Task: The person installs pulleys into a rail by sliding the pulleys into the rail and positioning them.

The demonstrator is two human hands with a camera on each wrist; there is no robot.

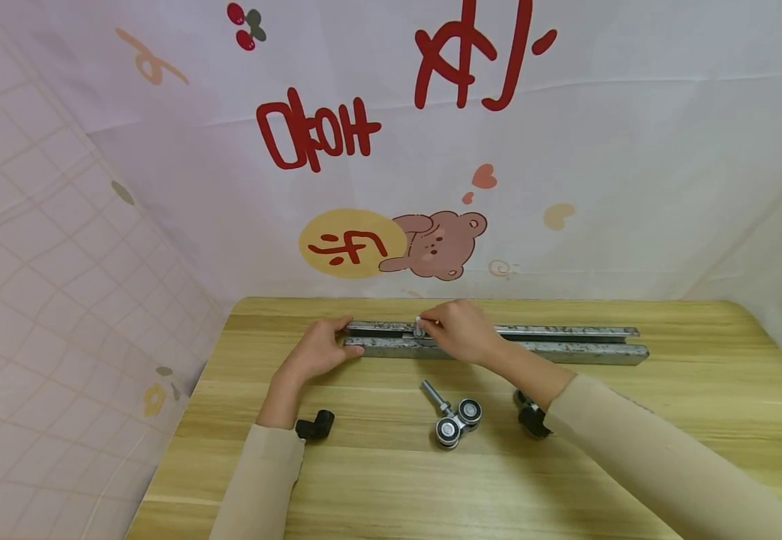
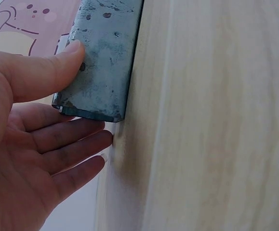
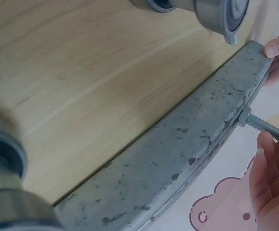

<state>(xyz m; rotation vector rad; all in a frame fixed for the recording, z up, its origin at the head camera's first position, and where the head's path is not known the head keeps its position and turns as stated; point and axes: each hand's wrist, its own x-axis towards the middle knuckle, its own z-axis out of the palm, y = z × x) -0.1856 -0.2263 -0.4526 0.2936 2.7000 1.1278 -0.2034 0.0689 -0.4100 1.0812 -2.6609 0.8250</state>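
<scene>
A long, worn metal rail with a slot along its top lies across the back of the table. At its left end my left hand holds it, thumb on the near wall, fingers around the far side and end. A threaded bolt with a nut at its base sticks out of the slot, and my right hand pinches its free end. Whatever the bolt joins is hidden inside the rail. In front lies a roller trolley, its wheels toward me and its bolt pointing away to the left.
Another roller trolley is at the lower left of the right wrist view, mostly covered by the right forearm in the head view. A small black piece shows beside the left wrist. A printed cloth hangs behind the wooden table.
</scene>
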